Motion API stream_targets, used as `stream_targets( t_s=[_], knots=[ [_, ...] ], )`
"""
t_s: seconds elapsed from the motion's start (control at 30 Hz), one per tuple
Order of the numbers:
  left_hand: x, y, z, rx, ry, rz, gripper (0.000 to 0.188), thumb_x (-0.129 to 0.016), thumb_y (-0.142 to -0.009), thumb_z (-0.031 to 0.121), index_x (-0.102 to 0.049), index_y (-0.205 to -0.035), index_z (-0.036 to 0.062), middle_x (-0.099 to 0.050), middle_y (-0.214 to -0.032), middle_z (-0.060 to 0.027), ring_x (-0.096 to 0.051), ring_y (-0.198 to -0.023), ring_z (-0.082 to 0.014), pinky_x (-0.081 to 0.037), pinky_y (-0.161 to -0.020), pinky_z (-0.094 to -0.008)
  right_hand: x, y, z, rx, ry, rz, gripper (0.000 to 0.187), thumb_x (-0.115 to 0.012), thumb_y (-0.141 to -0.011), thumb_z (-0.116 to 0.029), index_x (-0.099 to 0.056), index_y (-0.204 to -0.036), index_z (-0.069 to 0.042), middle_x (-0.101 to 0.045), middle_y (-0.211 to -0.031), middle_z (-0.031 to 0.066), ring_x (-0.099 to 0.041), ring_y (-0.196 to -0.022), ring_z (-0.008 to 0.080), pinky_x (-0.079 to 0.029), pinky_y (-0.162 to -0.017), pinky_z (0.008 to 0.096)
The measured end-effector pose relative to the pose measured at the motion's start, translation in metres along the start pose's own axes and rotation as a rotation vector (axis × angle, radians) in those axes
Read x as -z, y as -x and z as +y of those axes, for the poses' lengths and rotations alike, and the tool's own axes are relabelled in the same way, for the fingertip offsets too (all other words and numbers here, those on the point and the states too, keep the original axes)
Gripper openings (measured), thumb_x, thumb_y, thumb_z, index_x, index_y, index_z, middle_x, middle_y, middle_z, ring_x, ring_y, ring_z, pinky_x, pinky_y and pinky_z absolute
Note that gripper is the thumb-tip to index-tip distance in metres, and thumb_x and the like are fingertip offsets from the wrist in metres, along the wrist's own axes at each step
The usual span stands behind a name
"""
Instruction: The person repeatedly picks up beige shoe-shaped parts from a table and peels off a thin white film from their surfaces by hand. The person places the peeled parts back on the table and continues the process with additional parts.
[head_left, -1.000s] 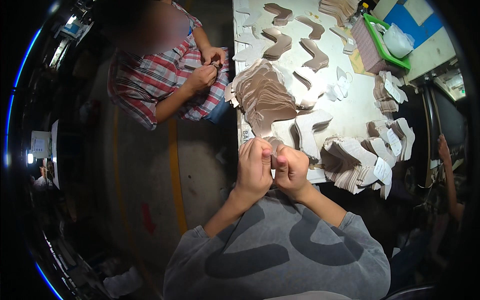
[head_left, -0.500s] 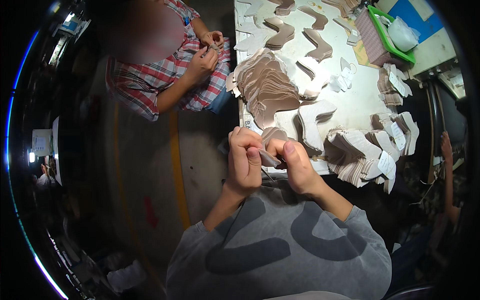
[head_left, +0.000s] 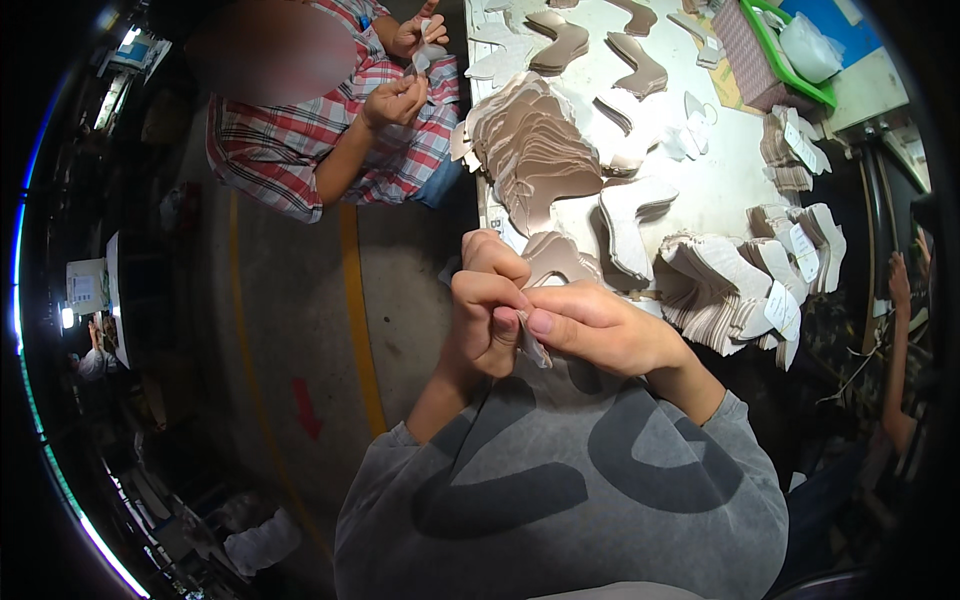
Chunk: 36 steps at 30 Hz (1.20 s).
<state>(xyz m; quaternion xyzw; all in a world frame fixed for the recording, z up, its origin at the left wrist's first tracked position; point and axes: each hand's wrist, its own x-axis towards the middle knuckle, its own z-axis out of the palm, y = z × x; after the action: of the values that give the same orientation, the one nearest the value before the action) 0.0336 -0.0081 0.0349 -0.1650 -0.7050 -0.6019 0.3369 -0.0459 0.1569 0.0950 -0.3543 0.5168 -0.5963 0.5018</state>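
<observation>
Left hand (head_left: 488,308), right hand (head_left: 612,325): both pinching one pale piece (head_left: 537,348). On the bench (head_left: 705,185): brown pile (head_left: 540,150), fanned; pale stack (head_left: 628,225) to its right; basket (head_left: 738,50), farther off.

A small, thin, pliable cut piece (head_left: 533,345), pale beige to pinkish, is pinched between the fingertips of the left hand (head_left: 487,305) and right hand (head_left: 610,325). Its visible end hangs down, tilted and creased, below the thumbs. Fingers hide the rest, so its full outline cannot be told.
</observation>
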Motion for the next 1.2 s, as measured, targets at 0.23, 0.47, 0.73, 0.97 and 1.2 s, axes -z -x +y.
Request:
stream_targets(
  t_s=[0.23, 0.47, 0.73, 0.97, 1.2],
  knots=[
    [-0.007, -0.002, 0.001, -0.026, 0.050, 0.077, 0.026, -0.051, -0.109, 0.039, -0.045, -0.108, 0.0131, -0.050, -0.088, -0.0066, -0.040, -0.082, -0.0205, -0.035, -0.081, -0.0402, -0.009, 0.001, 0.001, 0.114, 0.048, 0.035, 0.041, -0.042, -0.114, -0.034, -0.060, -0.105, 0.001, -0.063, -0.086, 0.0115, -0.059, -0.080, 0.0221, -0.049, -0.077, 0.0349],
    [-0.009, -0.002, 0.003, -0.024, 0.075, 0.116, 0.028, -0.051, -0.108, 0.041, -0.045, -0.106, 0.0138, -0.049, -0.088, -0.0061, -0.040, -0.082, -0.0199, -0.035, -0.082, -0.0412, -0.015, 0.001, 0.004, 0.109, 0.008, 0.050, 0.042, -0.038, -0.115, -0.033, -0.055, -0.095, 0.000, -0.059, -0.082, 0.0094, -0.056, -0.077, 0.0205, -0.047, -0.077, 0.0346],
    [-0.010, 0.000, -0.001, -0.043, 0.105, 0.144, 0.029, -0.051, -0.108, 0.043, -0.044, -0.105, 0.0143, -0.049, -0.087, -0.0058, -0.042, -0.081, -0.0198, -0.035, -0.085, -0.0428, -0.023, 0.001, 0.002, 0.089, -0.049, 0.091, 0.043, -0.036, -0.116, -0.032, -0.053, -0.090, -0.002, -0.053, -0.078, 0.0046, -0.051, -0.074, 0.0154, -0.046, -0.074, 0.0309],
    [-0.008, -0.002, -0.001, -0.032, 0.080, 0.124, 0.030, -0.051, -0.108, 0.044, -0.044, -0.104, 0.0145, -0.049, -0.087, -0.0058, -0.041, -0.081, -0.0199, -0.035, -0.084, -0.0427, -0.024, 0.000, 0.008, 0.163, 0.017, 0.127, 0.040, -0.039, -0.115, -0.032, -0.052, -0.092, -0.002, -0.054, -0.079, 0.0072, -0.053, -0.074, 0.0186, -0.046, -0.073, 0.0333],
    [-0.007, -0.002, -0.002, -0.034, 0.079, 0.126, 0.030, -0.051, -0.108, 0.043, -0.044, -0.104, 0.0141, -0.048, -0.087, -0.0061, -0.041, -0.080, -0.0201, -0.035, -0.083, -0.0429, -0.024, 0.000, 0.011, 0.224, 0.048, 0.109, 0.031, -0.045, -0.111, -0.027, -0.050, -0.095, -0.002, -0.054, -0.080, 0.0117, -0.055, -0.074, 0.0257, -0.046, -0.072, 0.0374]
  ],
)
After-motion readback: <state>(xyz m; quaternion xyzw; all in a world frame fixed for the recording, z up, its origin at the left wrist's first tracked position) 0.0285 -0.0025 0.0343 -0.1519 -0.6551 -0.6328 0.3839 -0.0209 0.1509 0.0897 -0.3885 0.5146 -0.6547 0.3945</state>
